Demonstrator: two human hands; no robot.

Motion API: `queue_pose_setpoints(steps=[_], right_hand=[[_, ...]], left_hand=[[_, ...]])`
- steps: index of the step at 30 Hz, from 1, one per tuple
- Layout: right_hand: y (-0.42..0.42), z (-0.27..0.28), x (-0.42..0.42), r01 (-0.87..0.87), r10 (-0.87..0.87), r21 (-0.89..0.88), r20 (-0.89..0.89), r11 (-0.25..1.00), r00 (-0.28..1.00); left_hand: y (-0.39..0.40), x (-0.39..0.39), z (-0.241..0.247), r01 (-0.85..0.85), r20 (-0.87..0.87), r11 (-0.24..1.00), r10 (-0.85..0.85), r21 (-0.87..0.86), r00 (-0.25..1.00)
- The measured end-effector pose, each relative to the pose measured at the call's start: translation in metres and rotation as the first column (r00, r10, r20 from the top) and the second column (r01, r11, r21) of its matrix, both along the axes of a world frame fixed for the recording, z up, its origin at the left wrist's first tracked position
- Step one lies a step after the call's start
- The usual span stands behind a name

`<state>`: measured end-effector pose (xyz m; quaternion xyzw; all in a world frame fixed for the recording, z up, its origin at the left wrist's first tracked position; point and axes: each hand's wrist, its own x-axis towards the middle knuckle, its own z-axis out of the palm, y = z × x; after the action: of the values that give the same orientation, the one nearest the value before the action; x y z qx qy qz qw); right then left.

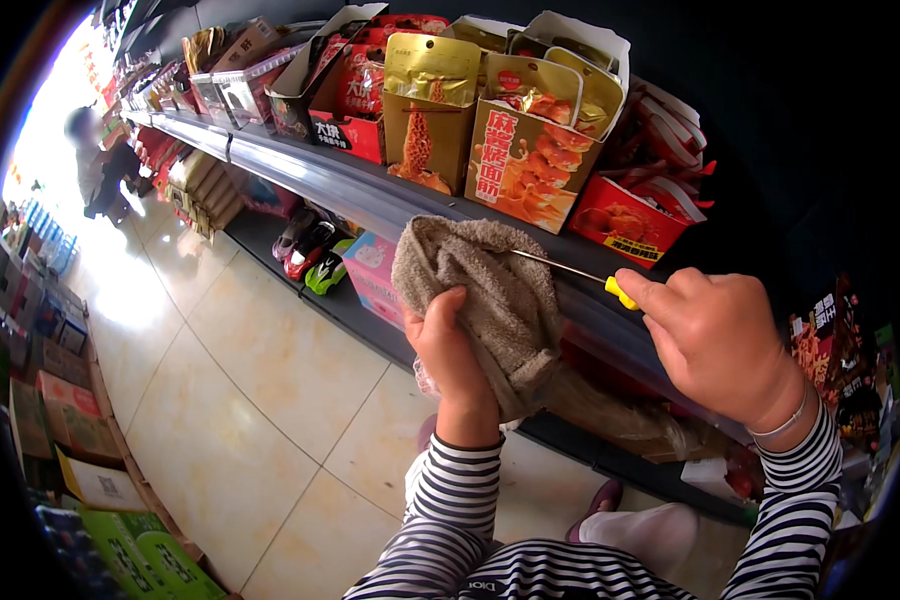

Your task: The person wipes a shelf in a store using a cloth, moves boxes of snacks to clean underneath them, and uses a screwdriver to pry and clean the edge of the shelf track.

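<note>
My left hand (454, 360) grips a grey-brown terry cloth (487, 292), thumb on top, in front of a shop shelf. In my right hand (709, 341) is a thin metal-shafted tool with a yellow handle (621, 292), held by the fingers. Its shaft runs left to the cloth, where the tip is hidden; whether it is a screwdriver I cannot tell. Behind the cloth runs the shelf's clear plastic front strip (352, 187). Open display boxes of snack packets stand above it, among them a brown-gold box (529, 161) and a red box (630, 217).
Below the shelf edge are a pink box (375, 274) and several shoe-like colourful items (326, 266). Cartons (67, 401) line the left side of the tiled floor (232, 397). A person (101, 169) is far up the aisle. More packets (832, 352) lie at right, near my forearm.
</note>
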<state>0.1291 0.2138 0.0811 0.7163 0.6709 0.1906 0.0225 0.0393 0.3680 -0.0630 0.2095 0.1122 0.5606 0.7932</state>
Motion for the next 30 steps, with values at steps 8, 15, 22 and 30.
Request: queue_pose_setpoints(steps=[8,15,22,30], right_hand=[[0.004,-0.008,0.001,0.016,-0.032,0.06,0.263,0.998,0.964],[0.005,-0.008,0.023,-0.032,0.047,0.166,-0.088,0.986,0.995],[-0.005,-0.006,0.011,-0.066,0.083,0.126,-0.131,0.99,0.988],[0.013,-0.019,0.014,-0.102,0.092,0.096,0.1,0.99,0.991]], left_hand=[[-0.006,0.003,-0.004,-0.006,-0.078,0.999,0.009,0.044,0.997],[-0.021,0.017,-0.012,0.016,-0.217,0.965,0.042,0.261,0.975],[-0.013,0.014,-0.009,0.011,-0.146,0.995,0.005,0.104,0.989],[-0.016,0.014,-0.011,0.03,-0.156,0.992,-0.011,0.121,0.988]])
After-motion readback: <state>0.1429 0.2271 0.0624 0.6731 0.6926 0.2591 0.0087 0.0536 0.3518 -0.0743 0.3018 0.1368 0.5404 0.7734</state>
